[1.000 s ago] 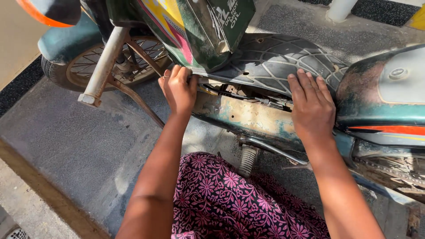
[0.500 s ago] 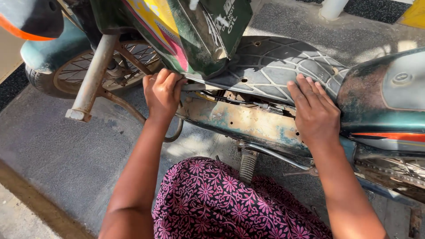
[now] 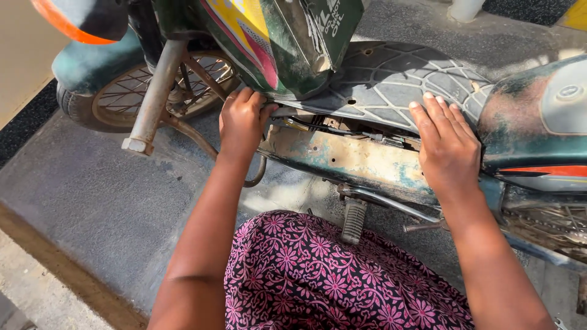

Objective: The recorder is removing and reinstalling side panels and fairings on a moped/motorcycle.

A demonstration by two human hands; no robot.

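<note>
Hands straddle the motorbike's rusty side panel point(image 3: 361, 160), whose length runs left to right below the footboard point(image 3: 391, 79): your left hand point(image 3: 241, 122) curls closed over its front end, your right hand point(image 3: 449, 150) lies flat and open on its rear end.

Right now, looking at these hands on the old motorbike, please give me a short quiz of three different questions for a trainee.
1. True or false: the right hand lies flat with its fingers spread on the patterned footboard mat.
2. Which hand is curled at the front edge of the rusty side panel: A) left hand, B) right hand?
3. Fill in: the ribbed footpeg hangs just above the person's flowered ____.

Key: 1 true; 2 A; 3 cloth.
</note>
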